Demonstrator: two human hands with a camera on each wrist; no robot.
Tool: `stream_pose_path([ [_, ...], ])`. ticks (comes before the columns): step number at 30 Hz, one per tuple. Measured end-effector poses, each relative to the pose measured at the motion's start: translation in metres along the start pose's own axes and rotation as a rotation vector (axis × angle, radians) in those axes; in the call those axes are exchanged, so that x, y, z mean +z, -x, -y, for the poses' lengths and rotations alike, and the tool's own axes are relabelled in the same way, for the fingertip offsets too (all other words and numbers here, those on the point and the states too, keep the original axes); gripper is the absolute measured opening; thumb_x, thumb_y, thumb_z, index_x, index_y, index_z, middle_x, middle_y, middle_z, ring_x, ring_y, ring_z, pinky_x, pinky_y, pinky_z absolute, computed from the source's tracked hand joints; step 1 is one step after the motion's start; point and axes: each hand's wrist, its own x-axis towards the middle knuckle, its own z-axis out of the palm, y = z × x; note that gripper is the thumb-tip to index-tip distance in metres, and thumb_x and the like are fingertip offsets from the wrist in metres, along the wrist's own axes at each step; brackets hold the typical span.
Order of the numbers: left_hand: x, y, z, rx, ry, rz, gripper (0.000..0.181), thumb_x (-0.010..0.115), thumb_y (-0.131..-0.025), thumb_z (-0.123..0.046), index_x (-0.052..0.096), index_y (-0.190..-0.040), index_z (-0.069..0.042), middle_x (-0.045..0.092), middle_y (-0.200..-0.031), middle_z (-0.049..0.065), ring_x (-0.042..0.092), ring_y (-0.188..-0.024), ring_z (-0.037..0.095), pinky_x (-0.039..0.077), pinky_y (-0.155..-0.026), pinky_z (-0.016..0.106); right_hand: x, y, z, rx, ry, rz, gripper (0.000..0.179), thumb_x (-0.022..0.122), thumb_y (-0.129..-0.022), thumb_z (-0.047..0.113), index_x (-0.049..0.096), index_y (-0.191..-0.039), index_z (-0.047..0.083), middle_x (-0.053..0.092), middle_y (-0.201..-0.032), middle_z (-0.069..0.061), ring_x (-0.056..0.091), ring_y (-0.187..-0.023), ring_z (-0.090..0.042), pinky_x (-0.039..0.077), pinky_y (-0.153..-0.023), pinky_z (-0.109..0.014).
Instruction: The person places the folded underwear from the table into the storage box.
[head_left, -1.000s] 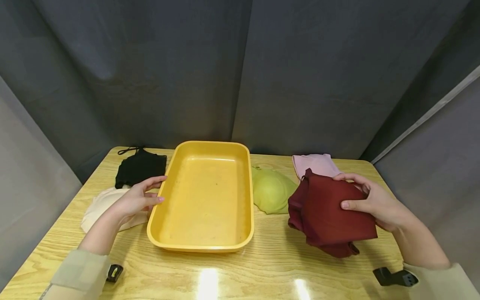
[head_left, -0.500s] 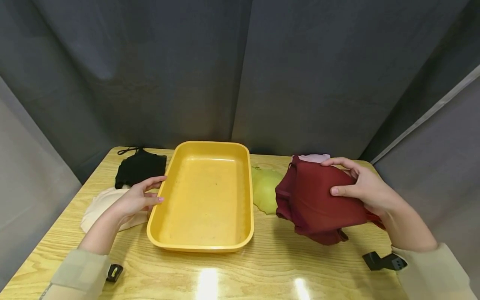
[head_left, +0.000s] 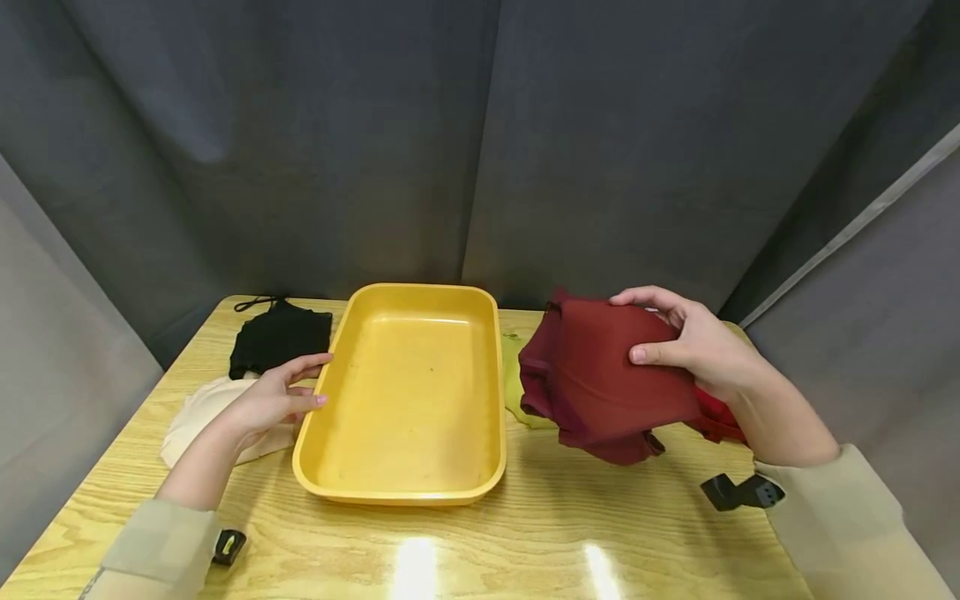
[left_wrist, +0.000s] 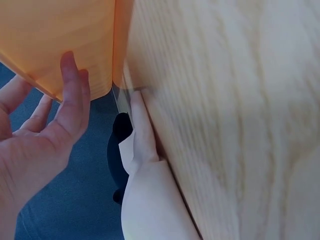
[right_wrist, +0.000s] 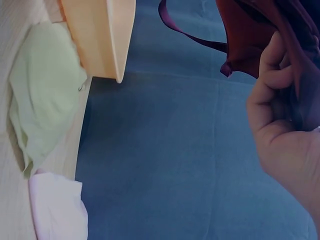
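My right hand [head_left: 697,346] grips a folded dark red garment [head_left: 600,375], thumb on top and fingers underneath. It is held above the table, right of a yellow plastic basin [head_left: 405,498]. In the right wrist view a thin strap [right_wrist: 192,38] hangs off that garment. My left hand [head_left: 273,400] touches the basin's left rim with loosely extended fingers; the left wrist view shows fingers [left_wrist: 70,80] against the outer wall. Behind and under the red bundle, a lime-green garment [head_left: 517,392] is partly hidden. A bright red garment [head_left: 716,417] lies beneath my right wrist.
A black garment [head_left: 281,337] with a cord lies at the table's back left. Nearer, a cream garment [head_left: 198,417] is partly covered by my left forearm. The right wrist view shows a pale pink cloth [right_wrist: 57,207]. Grey curtains [head_left: 480,150] stand behind the wooden table [head_left: 525,542].
My right hand has carried the dark red garment leftward and farther back, covering more of the lime-green one and all the pink cloth, and uncovering the bright red one. My left hand stays put.
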Motion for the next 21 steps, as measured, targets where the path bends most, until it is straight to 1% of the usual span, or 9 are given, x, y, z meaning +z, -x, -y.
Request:
stream_pose_path([
  [4,-0.001,-0.001,0.000,0.007,-0.005,0.000,0.069,0.062,-0.090,-0.008,0.026,-0.149,-0.012,0.036,-0.140,0.022,0.053,-0.116,0.038,0.054,-0.080,0.040,0.004,-0.011,0.005,-0.003,-0.023,0.013,0.050,0.060,-0.085,-0.009,0.050,-0.128,0.014,0.066,-0.108,-0.003,0.067,-0.090,-0.019,0.057,-0.067,-0.037],
  [13,-0.001,-0.001,0.000,-0.008,0.020,0.002,0.070,0.062,-0.090,-0.009,0.025,-0.149,-0.013,0.035,-0.142,0.022,0.055,-0.115,0.036,0.053,-0.082,0.040,0.018,-0.035,0.017,0.058,-0.045,0.002,0.053,0.064,-0.085,-0.002,0.047,-0.131,0.018,0.062,-0.113,-0.006,0.066,-0.093,-0.021,0.057,-0.065,-0.044],
  [15,-0.001,-0.001,0.000,-0.007,0.022,0.003,0.070,0.062,-0.090,-0.009,0.025,-0.149,-0.013,0.035,-0.143,0.022,0.054,-0.115,0.037,0.053,-0.082,0.039,0.022,-0.041,0.019,0.056,-0.052,0.003,0.053,0.065,-0.085,-0.001,0.047,-0.131,0.018,0.061,-0.114,-0.007,0.065,-0.094,-0.021,0.057,-0.067,-0.043],
  [18,-0.001,-0.002,0.000,-0.005,0.032,0.004,0.070,0.062,-0.090,-0.008,0.025,-0.149,-0.013,0.034,-0.143,0.022,0.054,-0.115,0.037,0.053,-0.082,0.039,0.029,-0.050,0.020,0.032,-0.081,0.006,0.053,0.065,-0.084,-0.002,0.048,-0.130,0.017,0.061,-0.115,-0.008,0.063,-0.097,-0.022,0.056,-0.071,-0.038],
  [21,-0.001,-0.003,0.001,-0.009,0.044,0.005,0.070,0.062,-0.090,-0.007,0.026,-0.149,-0.013,0.034,-0.143,0.021,0.053,-0.116,0.036,0.053,-0.082,0.039,0.036,-0.059,0.020,0.008,-0.105,0.009,0.053,0.066,-0.083,-0.002,0.049,-0.129,0.016,0.061,-0.115,-0.008,0.062,-0.098,-0.023,0.055,-0.073,-0.036],
])
